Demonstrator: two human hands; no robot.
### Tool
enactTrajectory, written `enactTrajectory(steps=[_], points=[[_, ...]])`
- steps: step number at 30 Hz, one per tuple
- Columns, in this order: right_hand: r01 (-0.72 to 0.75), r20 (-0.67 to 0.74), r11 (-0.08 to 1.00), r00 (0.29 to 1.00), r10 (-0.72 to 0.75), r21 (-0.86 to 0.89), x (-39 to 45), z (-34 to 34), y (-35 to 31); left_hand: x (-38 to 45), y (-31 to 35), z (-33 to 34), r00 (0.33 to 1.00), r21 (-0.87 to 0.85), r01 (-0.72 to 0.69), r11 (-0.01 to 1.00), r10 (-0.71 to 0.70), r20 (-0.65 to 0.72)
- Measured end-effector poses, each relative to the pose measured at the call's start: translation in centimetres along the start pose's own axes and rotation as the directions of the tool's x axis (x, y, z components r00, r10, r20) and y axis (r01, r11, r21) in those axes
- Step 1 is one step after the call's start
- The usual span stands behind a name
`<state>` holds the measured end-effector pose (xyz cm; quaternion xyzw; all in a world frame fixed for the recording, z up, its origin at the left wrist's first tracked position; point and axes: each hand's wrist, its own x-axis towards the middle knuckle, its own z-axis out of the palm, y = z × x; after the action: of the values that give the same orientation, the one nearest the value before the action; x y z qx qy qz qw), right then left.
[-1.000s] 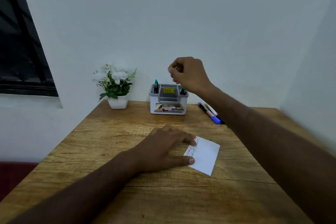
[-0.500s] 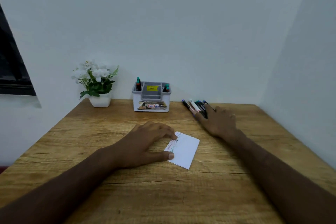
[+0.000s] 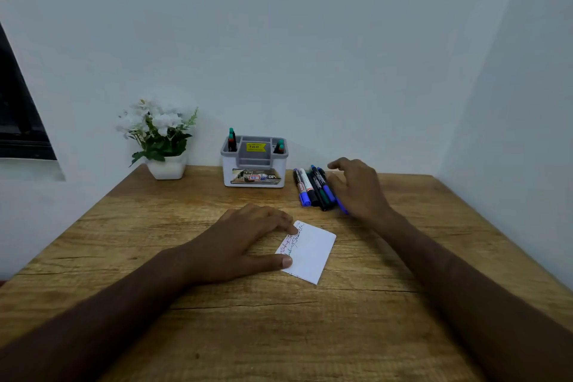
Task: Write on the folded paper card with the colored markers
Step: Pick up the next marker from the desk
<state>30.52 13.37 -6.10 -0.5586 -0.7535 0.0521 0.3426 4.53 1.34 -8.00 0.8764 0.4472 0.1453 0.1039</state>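
Observation:
The white folded paper card [image 3: 311, 253] lies on the wooden table [image 3: 248, 319] with lines of red, green and blue writing along its left edge. My left hand [image 3: 248, 242] rests flat beside it, with the thumb and a fingertip pinning that edge down. Several markers [image 3: 313, 187] with blue, black and green caps lie side by side at the back right. My right hand [image 3: 356, 189] hovers over their right side with fingers spread and slightly curled. It touches a blue marker [image 3: 341, 208] that pokes out under it, and I see no closed grip.
A grey-and-white pen holder [image 3: 254, 175] with a few markers standing in it sits against the back wall. A white pot of white flowers [image 3: 166, 164] stands to its left. A side wall borders the table on the right.
My right hand came down from above the pen holder to the loose markers on the table; its fingers now lift off them. My left hand stayed on the card.

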Motion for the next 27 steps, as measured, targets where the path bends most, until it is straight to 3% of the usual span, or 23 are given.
enactTrajectory(steps=[3,8,20,27], points=[[-0.036,-0.056,0.999,0.998,0.035,-0.028,-0.2,-1.5,1.0,-0.1,0.3,-0.1,1.0,0.007,-0.006,1.0,0.006,-0.008],[-0.028,0.06,1.0,0.998,0.029,-0.012,-0.9,-0.9,1.0,-0.3,0.6,-0.3,0.999,0.011,-0.037,0.999,0.038,-0.031],[0.077,0.072,0.95,0.996,-0.057,-0.302,-1.4,0.1,-1.4,-0.2,0.9,-0.4,0.996,0.012,-0.083,0.996,0.083,-0.025],[0.021,0.094,0.931,0.996,0.014,-0.365,-1.5,0.4,-2.1,-0.1,1.2,-0.5,0.996,-0.002,-0.082,0.997,0.082,-0.037]])
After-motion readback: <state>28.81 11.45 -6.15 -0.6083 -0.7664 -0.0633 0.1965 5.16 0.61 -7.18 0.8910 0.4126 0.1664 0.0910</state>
